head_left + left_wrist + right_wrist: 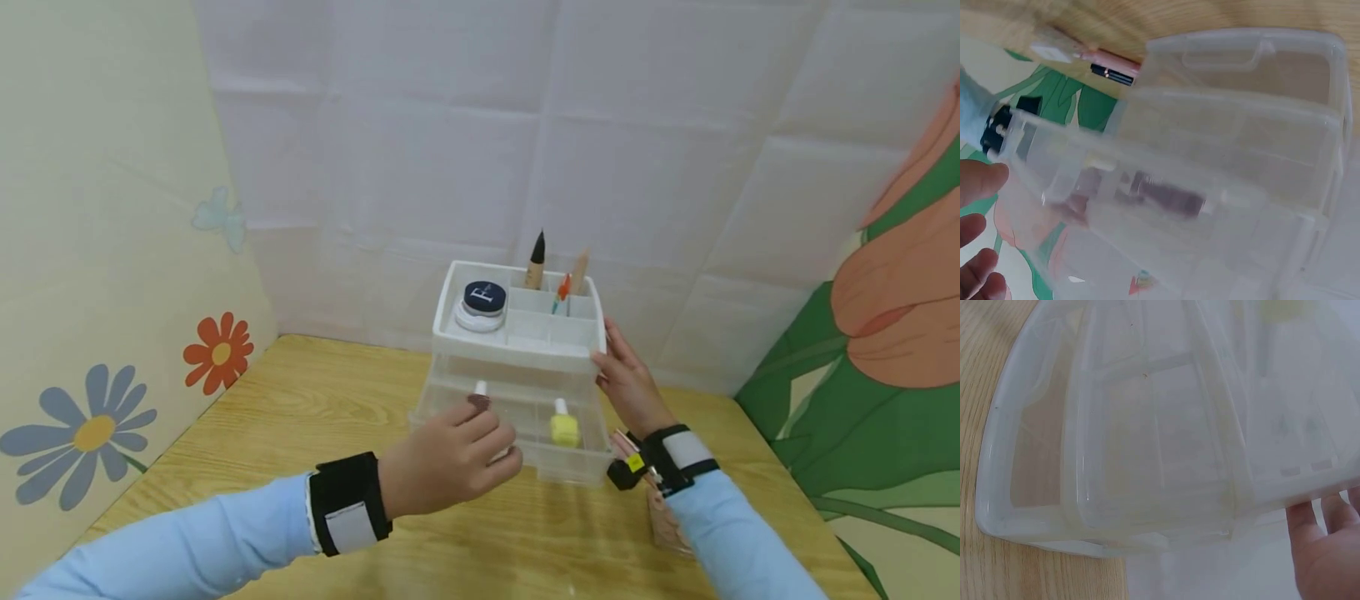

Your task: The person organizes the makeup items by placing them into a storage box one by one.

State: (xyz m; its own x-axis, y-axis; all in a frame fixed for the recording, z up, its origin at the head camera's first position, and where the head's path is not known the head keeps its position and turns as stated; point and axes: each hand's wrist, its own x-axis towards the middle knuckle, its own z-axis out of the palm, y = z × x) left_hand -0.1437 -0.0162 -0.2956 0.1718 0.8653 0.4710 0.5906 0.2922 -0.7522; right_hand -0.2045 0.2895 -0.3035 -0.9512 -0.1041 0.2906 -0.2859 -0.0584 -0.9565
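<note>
A clear plastic drawer organizer (pixel 517 350) with a white top tray stands on the table. Its upper drawer (pixel 573 468) is pulled out. Inside are a dark red nail polish bottle (pixel 480 402) with a white cap and a yellow nail polish bottle (pixel 564 428). My left hand (pixel 453 458) is at the drawer's front left, overlapping it in the head view; in the left wrist view its fingers (pixel 975 269) are apart, loosely bent, with nothing between them. My right hand (pixel 633 383) grips the organizer's right side, thumb at the tray's front corner.
The top tray holds a round dark-lidded jar (pixel 483 300), a black-tipped brush (pixel 536 262) and other slim sticks. Beside the organizer, pink and black tubes (pixel 1113 67) lie on the wooden table (pixel 337 392). A white sheet and flower-painted panels stand around it.
</note>
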